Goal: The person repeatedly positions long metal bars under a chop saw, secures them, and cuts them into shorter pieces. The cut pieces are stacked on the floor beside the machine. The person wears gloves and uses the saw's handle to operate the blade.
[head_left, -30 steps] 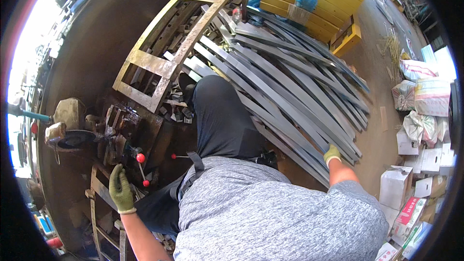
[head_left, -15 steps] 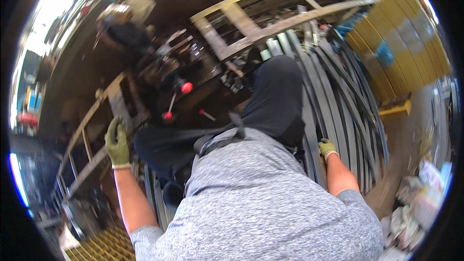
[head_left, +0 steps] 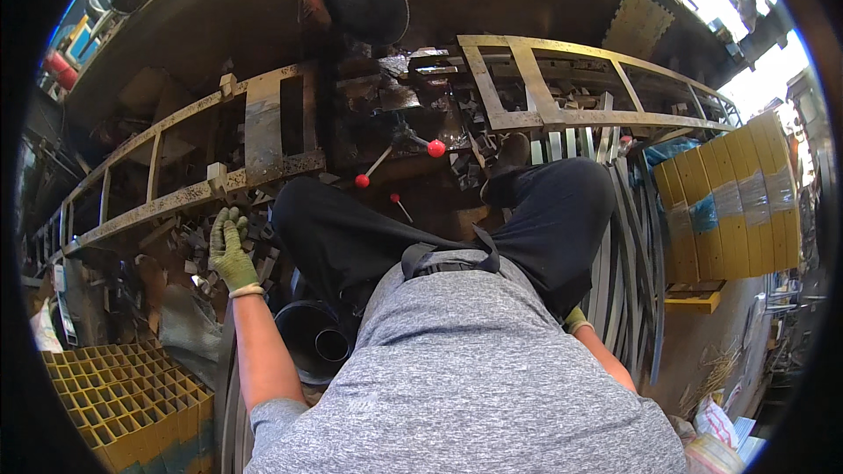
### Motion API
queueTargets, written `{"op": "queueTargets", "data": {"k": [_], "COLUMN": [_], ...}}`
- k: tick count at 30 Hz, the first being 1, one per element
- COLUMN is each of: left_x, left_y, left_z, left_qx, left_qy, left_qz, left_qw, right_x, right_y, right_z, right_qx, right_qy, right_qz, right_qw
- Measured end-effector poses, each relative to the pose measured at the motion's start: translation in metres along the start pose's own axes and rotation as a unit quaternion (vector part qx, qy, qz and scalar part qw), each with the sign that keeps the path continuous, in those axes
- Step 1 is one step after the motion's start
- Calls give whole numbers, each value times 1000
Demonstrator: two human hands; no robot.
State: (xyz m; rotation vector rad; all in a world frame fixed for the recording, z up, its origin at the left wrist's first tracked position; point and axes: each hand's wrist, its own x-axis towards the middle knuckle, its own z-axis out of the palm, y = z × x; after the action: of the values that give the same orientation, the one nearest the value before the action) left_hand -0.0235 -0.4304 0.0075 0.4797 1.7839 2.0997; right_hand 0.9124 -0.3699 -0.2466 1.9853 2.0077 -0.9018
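Note:
My left hand (head_left: 230, 250), in a green glove, is held open with its fingers stretched out. It is just in front of the rail of the left metal frame (head_left: 263, 132), with small metal offcuts (head_left: 189, 237) close by; nothing shows in its grip. My right hand (head_left: 575, 319), also gloved, is low beside my right thigh. Its fingers are hidden behind my leg, next to long grey metal bars (head_left: 606, 290). Ahead of my lap is a dark machine with red-knobbed levers (head_left: 435, 148).
A second metal frame (head_left: 544, 79) runs off to the right. Yellow tubes are stacked at the right (head_left: 733, 206), and a yellow bundle of square tubes (head_left: 132, 391) sits at the lower left. A dark round container (head_left: 294, 333) stands by my left leg.
My view has swung so the machine and frames sit more level. My right hand has slipped mostly behind my thigh. My left hand remains open near the left frame.

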Motion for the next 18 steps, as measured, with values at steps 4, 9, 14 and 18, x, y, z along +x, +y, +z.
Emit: {"op": "queueTargets", "data": {"k": [4,9,14,18], "left_x": [-3,-16,-27,-21], "left_y": [-10,-16,-17,9], "left_z": [-19,-40,-31,4], "left_qx": [48,52,37,32], "left_qy": [-27,11,32,25], "left_qz": [13,48,21,40], "left_qw": [998,997,999,998], "right_x": [1,-5,5,14], "right_y": [-30,-100,-110,-98], "right_z": [-34,-77,-77,-68], "right_qx": [135,110,75,16], "right_qy": [-1,-55,-107,-171], "right_qz": [89,90,83,69], "right_qw": [987,988,988,983]}}
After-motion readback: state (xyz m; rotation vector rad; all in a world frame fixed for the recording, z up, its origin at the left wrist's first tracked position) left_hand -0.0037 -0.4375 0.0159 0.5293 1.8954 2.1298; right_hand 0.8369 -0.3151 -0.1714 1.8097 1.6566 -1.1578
